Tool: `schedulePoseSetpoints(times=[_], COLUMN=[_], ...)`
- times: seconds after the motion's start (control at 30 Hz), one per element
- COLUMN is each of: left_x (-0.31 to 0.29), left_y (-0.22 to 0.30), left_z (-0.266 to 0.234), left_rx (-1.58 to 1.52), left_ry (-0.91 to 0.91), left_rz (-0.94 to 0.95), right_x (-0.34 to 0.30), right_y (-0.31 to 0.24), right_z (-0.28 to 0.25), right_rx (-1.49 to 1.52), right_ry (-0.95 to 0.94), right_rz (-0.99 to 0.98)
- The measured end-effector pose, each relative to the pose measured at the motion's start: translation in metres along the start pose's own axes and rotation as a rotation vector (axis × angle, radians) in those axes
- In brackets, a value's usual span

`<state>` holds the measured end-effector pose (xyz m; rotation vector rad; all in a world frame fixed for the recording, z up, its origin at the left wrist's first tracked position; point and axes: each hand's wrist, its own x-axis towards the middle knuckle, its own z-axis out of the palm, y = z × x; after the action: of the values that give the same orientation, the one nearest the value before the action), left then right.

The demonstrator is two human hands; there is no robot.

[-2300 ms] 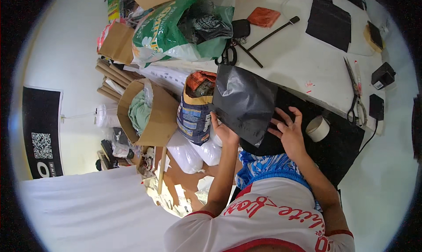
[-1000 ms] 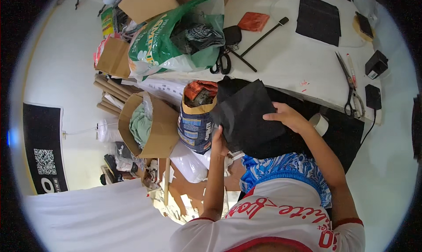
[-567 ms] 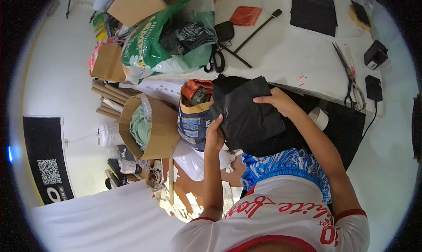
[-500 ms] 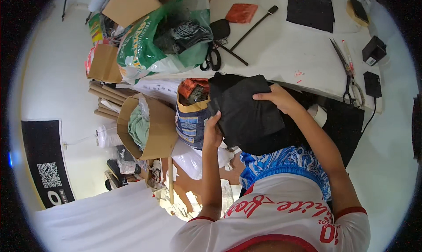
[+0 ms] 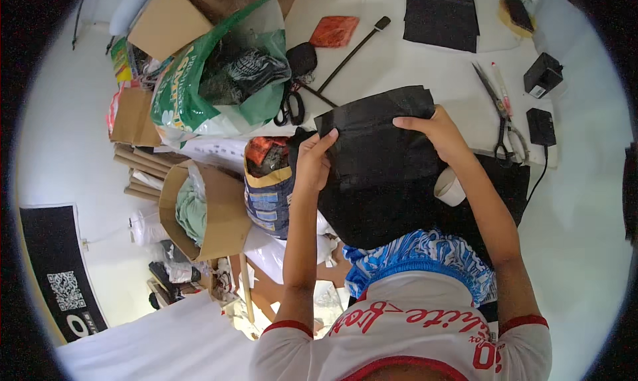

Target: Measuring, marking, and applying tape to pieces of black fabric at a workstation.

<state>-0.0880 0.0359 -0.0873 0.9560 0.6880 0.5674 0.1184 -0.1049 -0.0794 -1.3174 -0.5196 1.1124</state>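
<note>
Black sheet (image 5: pixel 385 151): held up between both hands, in front of the bench (image 5: pixel 405 68), with black cloth (image 5: pixel 379 215) at 6 o'clock below it
Left hand (image 5: pixel 314 161): closed on the sheet's 9 o'clock edge, thumb on top
Right hand (image 5: pixel 444 133): gripping the sheet near 2 o'clock, thumb laid across its face
White roll (image 5: pixel 450 188): at 4 o'clock from the sheet, just beside the right forearm
Large scissors (image 5: pixel 497 112): on the bench towards 3 o'clock
Orange packet (image 5: pixel 334 32): on the bench at 11 o'clock
Cardboard box (image 5: pixel 226 215): at 8 o'clock, green fabric (image 5: pixel 191 208) inside
</note>
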Motion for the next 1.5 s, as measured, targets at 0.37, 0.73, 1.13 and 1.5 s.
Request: schedulePoseSetpoints(times=[0.37,0.73,1.13,1.5], left_x=[0.089,0.174,0.212,0.220], left_y=[0.007,0.002,0.023,0.022], left_z=[0.056,0.052,0.033,0.027], left_rx=[0.208,0.534,0.760,0.888], left_ry=[-0.246,-0.486,-0.815,-1.081], left_rz=[-0.224,-0.107,-0.089,-0.020], right_x=[0.045,0.103,0.135,0.145], right_y=[-0.027,-0.046,-0.054,-0.047], right_z=[-0.102,-0.156,-0.152,-0.148], right_rx=[0.117,-0.235,-0.731,-0.648], right_ry=[-0.124,-0.318,-0.538,-0.631], right_rz=[0.097,-0.037,-0.031,0.018])
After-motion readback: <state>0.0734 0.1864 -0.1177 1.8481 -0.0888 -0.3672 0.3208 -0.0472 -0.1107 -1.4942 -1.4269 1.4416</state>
